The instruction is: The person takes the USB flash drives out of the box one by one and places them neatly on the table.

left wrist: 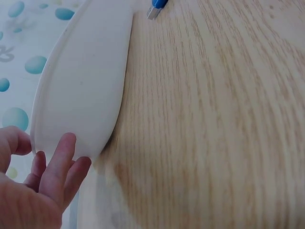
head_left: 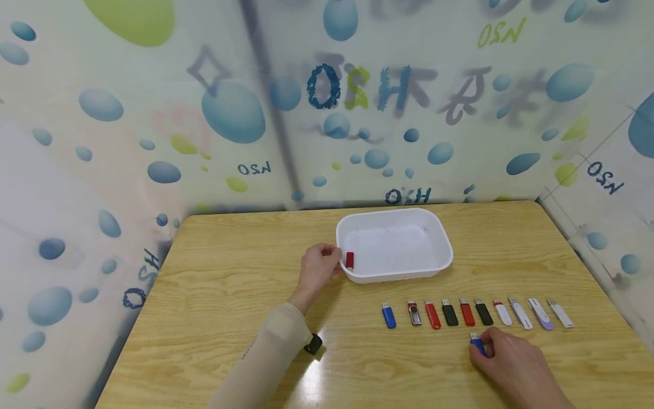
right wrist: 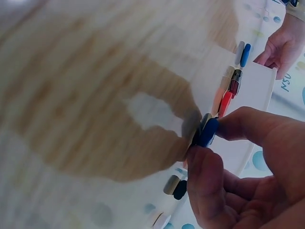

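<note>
My left hand (head_left: 317, 271) pinches the left rim of a white plastic tray (left wrist: 86, 71), thumb on one side of the wall and fingers on the other. Inside the tray's left end lies a red USB stick (head_left: 349, 260). Low over the table at the right, my right hand (head_left: 517, 359) pinches a blue USB stick (right wrist: 208, 132) between thumb and fingertips, its metal plug pointing away from me. Beyond that hand, several more USB sticks stand apart in a row, from another blue one (head_left: 389, 316) past a red-and-silver one (head_left: 414, 313) to a white one (head_left: 561, 313).
The wooden table (head_left: 214, 284) reaches back to a patterned wall sheet (head_left: 286, 142). In the row are also red sticks (head_left: 432, 314), black sticks (head_left: 449, 313) and a white-and-purple one (head_left: 540, 314). A small black device (head_left: 313, 344) sits at my left wrist.
</note>
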A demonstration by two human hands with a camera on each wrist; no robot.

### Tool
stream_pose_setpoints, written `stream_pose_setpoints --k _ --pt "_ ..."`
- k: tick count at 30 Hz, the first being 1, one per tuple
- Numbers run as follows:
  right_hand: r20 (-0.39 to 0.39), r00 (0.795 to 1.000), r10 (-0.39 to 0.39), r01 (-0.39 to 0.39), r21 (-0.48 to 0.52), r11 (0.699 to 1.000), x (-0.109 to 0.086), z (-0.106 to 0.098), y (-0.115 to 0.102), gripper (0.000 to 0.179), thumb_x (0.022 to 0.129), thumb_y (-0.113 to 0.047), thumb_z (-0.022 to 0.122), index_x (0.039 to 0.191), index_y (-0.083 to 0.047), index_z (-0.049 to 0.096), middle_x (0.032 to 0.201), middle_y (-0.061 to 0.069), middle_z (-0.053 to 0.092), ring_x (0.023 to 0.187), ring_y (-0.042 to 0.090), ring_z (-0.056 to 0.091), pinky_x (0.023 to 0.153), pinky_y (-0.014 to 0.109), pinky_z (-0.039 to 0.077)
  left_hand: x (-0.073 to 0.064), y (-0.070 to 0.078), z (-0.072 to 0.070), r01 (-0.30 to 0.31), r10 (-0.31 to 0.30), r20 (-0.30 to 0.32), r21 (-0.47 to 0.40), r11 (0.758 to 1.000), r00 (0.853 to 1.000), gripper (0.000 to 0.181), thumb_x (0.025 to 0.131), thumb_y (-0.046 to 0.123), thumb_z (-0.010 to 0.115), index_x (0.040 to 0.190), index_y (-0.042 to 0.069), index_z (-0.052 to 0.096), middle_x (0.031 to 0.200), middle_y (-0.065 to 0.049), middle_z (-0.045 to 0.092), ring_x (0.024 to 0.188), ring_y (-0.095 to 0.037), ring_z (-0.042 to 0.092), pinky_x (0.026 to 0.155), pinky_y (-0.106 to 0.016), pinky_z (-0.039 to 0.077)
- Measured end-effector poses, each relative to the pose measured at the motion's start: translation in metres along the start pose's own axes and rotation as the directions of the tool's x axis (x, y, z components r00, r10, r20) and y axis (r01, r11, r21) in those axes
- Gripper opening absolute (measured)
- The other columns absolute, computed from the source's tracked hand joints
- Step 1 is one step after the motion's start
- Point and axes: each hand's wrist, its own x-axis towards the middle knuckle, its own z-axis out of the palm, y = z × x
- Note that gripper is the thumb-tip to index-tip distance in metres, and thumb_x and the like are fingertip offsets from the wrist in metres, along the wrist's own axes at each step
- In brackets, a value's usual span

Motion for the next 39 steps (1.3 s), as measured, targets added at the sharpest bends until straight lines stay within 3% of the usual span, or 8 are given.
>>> stream_pose_setpoints --k 11,17,24,32,39 --pt "-0.019 0.999 -0.026 0.026 0.014 1.0 -0.002 0.0 0.0 0.025 0.09 -0.028 0.074 0.092 -0.003 0.067 0.07 -0.004 0.052 0.061 0.015 0.046 0.053 0.031 0.037 0.0 0.0 -0.001 0.003 -0.003 -0.001 -0.013 1.0 1.0 0.024 0.102 0.017 0.065 0.115 -0.003 0.066 0.114 -0.018 0.065 0.087 -0.026 0.073 0.078 -0.035 0.066" --pt "-0.039 0.996 -0.076 0.077 0.015 0.997 -0.001 -0.014 0.002 0.034 0.094 -0.033 0.073 0.098 0.001 0.069 0.071 -0.006 0.053 0.061 0.013 0.046 0.053 0.03 0.039 0.001 -0.001 -0.003 0.005 -0.005 -0.006 -0.007 1.0 1.0 0.024 0.102 0.018 0.065 0.115 -0.002 0.066 0.115 -0.017 0.065 0.088 -0.026 0.073 0.078 -0.035 0.065" --pt "-0.212 0.956 -0.203 0.202 -0.028 0.979 0.003 -0.042 -0.01 0.017 0.092 -0.023 0.075 0.09 -0.007 0.07 0.067 -0.009 0.055 0.058 0.01 0.046 0.048 0.026 0.04 0.001 -0.002 -0.003 0.0 0.0 -0.006 -0.012 1.0 1.0 0.024 0.101 0.016 0.064 0.115 -0.004 0.066 0.114 -0.018 0.066 0.086 -0.027 0.074 0.077 -0.035 0.066" --pt "-0.238 0.936 -0.26 0.256 -0.047 0.966 0.021 -0.073 -0.04 0.021 0.094 -0.023 0.073 0.103 -0.004 0.074 0.075 -0.006 0.061 0.063 0.012 0.048 0.05 0.024 0.044 0.001 -0.001 -0.002 0.019 -0.019 -0.003 -0.002 1.0 1.0 0.026 0.102 0.018 0.065 0.117 -0.002 0.066 0.115 -0.017 0.066 0.087 -0.026 0.074 0.079 -0.036 0.065" --pt "-0.264 0.875 -0.405 0.393 -0.101 0.914 0.043 -0.087 -0.069 0.019 0.094 -0.019 0.07 0.103 -0.004 0.074 0.079 -0.004 0.065 0.064 0.009 0.052 0.051 0.024 0.049 0.001 0.0 -0.002 0.015 -0.015 0.013 -0.003 1.0 1.0 0.026 0.102 0.019 0.065 0.118 -0.002 0.066 0.116 -0.017 0.065 0.086 -0.025 0.074 0.078 -0.034 0.065"
